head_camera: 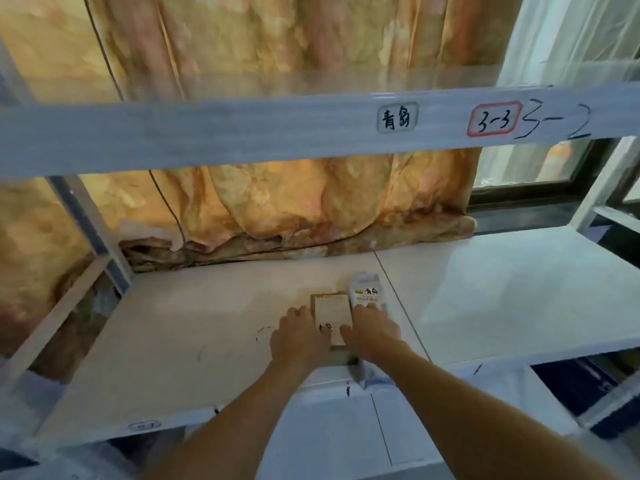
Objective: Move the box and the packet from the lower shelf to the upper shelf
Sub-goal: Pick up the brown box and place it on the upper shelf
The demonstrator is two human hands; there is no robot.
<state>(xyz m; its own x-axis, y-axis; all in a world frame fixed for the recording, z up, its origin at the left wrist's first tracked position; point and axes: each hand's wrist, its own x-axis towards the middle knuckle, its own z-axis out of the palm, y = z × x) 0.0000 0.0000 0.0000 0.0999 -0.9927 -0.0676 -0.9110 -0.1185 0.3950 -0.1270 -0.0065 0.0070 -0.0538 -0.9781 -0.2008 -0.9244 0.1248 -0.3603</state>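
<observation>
Lower shelf (207, 341): box (333, 315) & packet (367, 295) touching.

Right hand (372, 327) covers near half of white packet (367, 293); grip not visible. Left hand (298, 336) hides left edge of box (333, 315). Box print blurred, unreadable. Forearms cut off at bottom edge.

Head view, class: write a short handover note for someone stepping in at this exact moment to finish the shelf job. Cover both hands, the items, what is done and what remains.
Left hand: resting on the left edge of the flat brown box, not visibly closed around it.
Right hand: on the white packet, thumb touching the box; grip unclear.
Both items lie side by side, touching, near the front of the lower shelf.
Done: nothing moved yet.
Left: lift box and packet onto the upper shelf, the one labelled 3-3.
</observation>
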